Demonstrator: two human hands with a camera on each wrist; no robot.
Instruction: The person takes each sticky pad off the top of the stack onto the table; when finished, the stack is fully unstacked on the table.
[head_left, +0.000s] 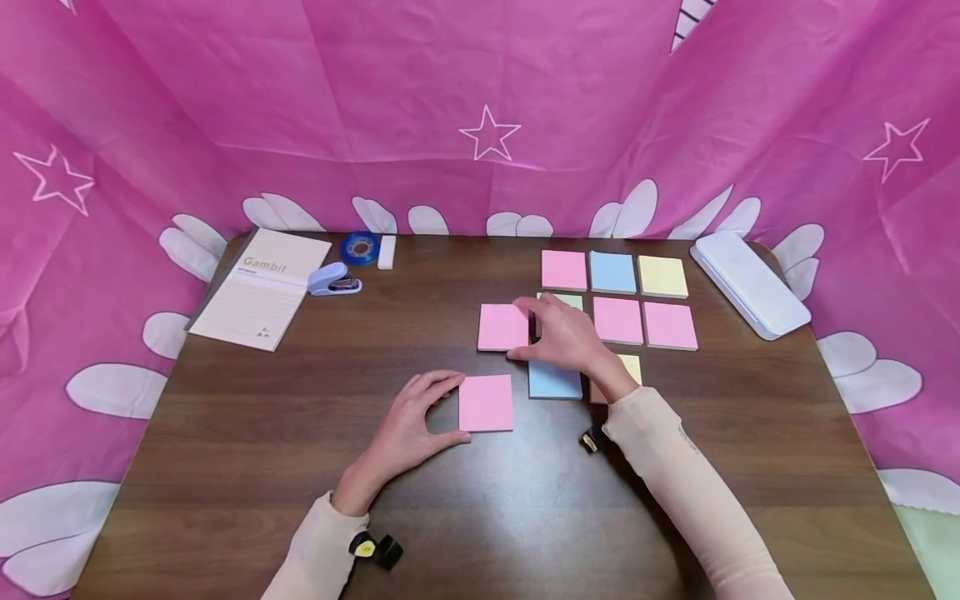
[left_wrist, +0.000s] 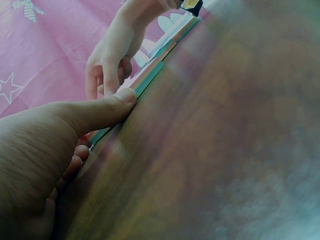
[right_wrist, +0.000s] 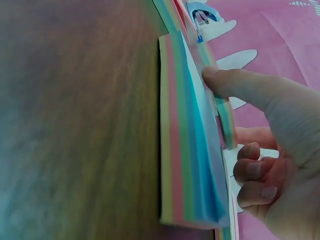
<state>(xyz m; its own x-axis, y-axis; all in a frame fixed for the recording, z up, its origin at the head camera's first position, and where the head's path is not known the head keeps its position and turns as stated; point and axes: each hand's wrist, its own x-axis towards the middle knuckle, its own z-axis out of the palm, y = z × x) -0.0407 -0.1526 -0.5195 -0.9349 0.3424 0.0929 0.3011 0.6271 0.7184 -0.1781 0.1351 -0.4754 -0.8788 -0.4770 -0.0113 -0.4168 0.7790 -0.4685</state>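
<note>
Near the table's middle, my left hand (head_left: 405, 425) grips a pink sticky note pad (head_left: 487, 403) by its left side, thumb at the near edge and fingers at the far corner. In the left wrist view the thumb presses the pad's striped edge (left_wrist: 145, 82). Farther back, my right hand (head_left: 564, 333) holds another pink sticky note pad (head_left: 502, 327) at its right side between thumb and fingers. Under and beside that hand lie a blue pad (head_left: 555, 381) and a partly covered green pad (head_left: 567, 302). In the right wrist view the blue pad (right_wrist: 195, 145) shows multicoloured layers.
Pink (head_left: 563, 270), blue (head_left: 612, 272) and yellow (head_left: 663, 277) pads form a back row, with two pink pads in front. A white case (head_left: 750, 283) lies at right. At left are a notebook (head_left: 262, 287), stapler (head_left: 334, 280), blue tape roll (head_left: 360, 248) and white eraser-like block (head_left: 386, 252).
</note>
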